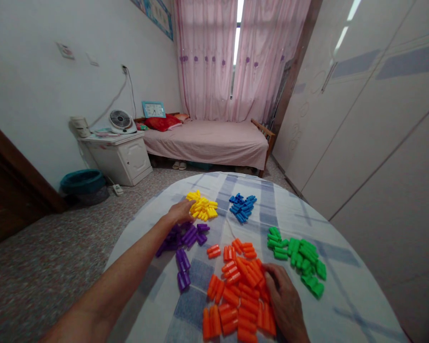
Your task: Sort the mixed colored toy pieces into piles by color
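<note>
Small ribbed plastic pieces lie in piles sorted by colour on a round table. My left hand [181, 211] reaches across to the yellow pieces [204, 208], its fingers stretched against the near left edge of that pile. The purple pieces [189, 236] lie under and beside my left forearm, which hides some of them. My right hand [285, 301] rests at the right side of the large orange pile [241, 290], fingers loosely bent and touching its edge. Nothing shows gripped in either hand, though the left fingertips are partly hidden.
Blue pieces [242, 207] lie at the far middle and green pieces [300, 257] at the right, on the checked tablecloth [346, 290]. Beyond the table are a bed [214, 138], a white cabinet [128, 155] with a fan [121, 121], a bin [84, 183] and a wardrobe [372, 124].
</note>
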{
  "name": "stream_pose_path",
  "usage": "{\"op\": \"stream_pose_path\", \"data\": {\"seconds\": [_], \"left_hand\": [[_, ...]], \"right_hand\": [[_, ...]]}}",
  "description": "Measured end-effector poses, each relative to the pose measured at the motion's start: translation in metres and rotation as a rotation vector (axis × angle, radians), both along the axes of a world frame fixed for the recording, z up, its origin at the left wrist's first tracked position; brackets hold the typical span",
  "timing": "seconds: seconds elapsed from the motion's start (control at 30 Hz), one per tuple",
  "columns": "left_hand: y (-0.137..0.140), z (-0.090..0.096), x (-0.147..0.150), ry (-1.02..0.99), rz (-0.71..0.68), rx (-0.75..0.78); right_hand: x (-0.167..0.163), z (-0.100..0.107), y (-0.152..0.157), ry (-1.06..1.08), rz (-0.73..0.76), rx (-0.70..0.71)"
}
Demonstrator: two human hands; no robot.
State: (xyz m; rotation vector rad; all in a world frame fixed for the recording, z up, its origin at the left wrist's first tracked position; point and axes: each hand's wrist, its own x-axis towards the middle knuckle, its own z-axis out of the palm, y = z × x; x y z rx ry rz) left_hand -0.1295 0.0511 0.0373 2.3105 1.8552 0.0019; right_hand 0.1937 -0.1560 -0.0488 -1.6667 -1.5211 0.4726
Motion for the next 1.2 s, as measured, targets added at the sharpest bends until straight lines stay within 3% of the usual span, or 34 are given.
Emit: {"op": "stream_pose_path", "data": {"seconds": [0.3, 0.5, 0.7, 0.93, 1.2], "left_hand": [[0.022, -0.018, 0.019, -0.037, 0.028, 0.085], [0.005, -0.007, 0.040, -0.033, 0.071, 0.202], [-0.019, -0.003, 0.067, 0.029, -0.156, 0.183], [0.001, -0.025, 0.072, 0.030, -0.184, 0.164], [0.021, -0.023, 0.074, -0.005, -0.095, 0.189]], "right_hand": [[-0.001, 0.003, 0.000, -0.008, -0.007, 0.023], [-0.002, 0.004, -0.001, -0.002, 0.008, 0.027], [-0.003, 0.006, 0.000, 0.008, 0.004, -0.001], [-0.003, 0.007, 0.000, 0.013, 0.006, 0.034], [-0.003, 0.008, -0.001, 0.014, 0.003, 0.052]]}}
